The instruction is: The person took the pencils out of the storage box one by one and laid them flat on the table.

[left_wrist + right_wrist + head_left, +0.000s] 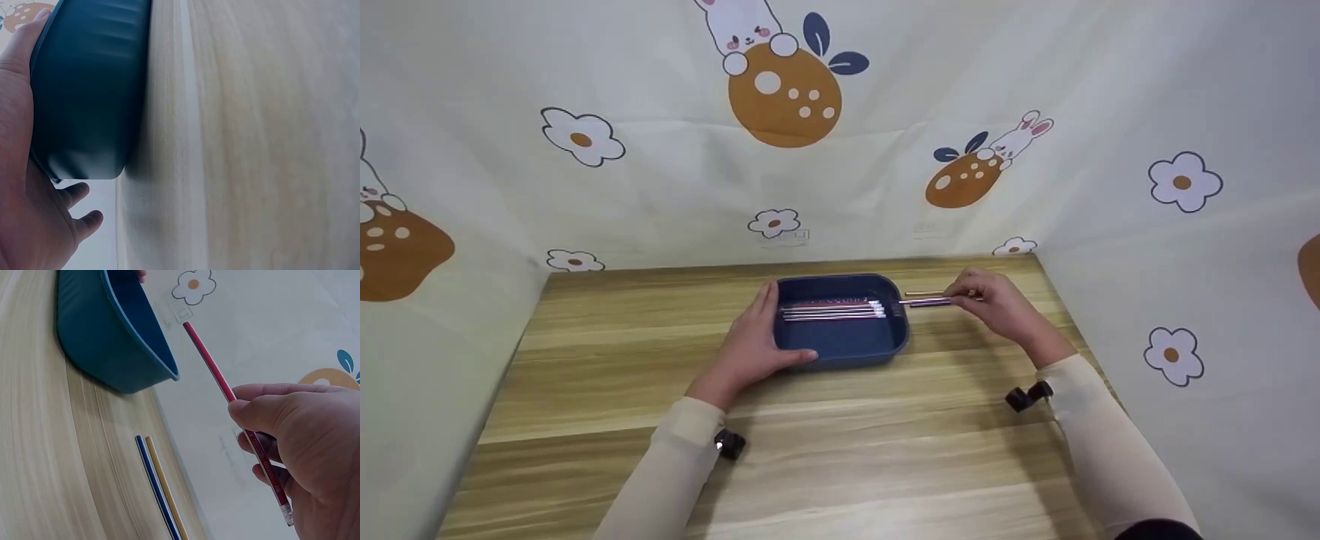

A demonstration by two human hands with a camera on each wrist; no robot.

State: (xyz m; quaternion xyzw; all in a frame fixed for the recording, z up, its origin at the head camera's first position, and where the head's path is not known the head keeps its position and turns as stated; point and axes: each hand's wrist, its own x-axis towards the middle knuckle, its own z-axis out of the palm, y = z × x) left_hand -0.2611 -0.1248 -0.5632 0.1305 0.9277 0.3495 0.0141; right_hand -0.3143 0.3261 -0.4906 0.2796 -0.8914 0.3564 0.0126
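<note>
A dark blue plastic bin (847, 361) rests on the table. Several pencils (836, 310) lie side by side in it, their white ends toward the right. My left hand (750, 343) grips the bin's left end, thumb over the front rim and fingers along the end wall. Just right of the bin, my right hand (997, 306) pinches a red pencil (211, 365) between thumb and fingers. The pencil's eraser end is by the palm, and its other end points at the bin's right rim. Beneath it on the table lie a blue pencil (154, 484) and a yellow pencil (164, 486).
The wood-grain table (840, 450) ends at the back against a pale curtain (660, 187) printed with rabbits and flowers. The same cloth hangs at both sides. A small black camera sits on each wrist, the right one (1024, 396) close above the table.
</note>
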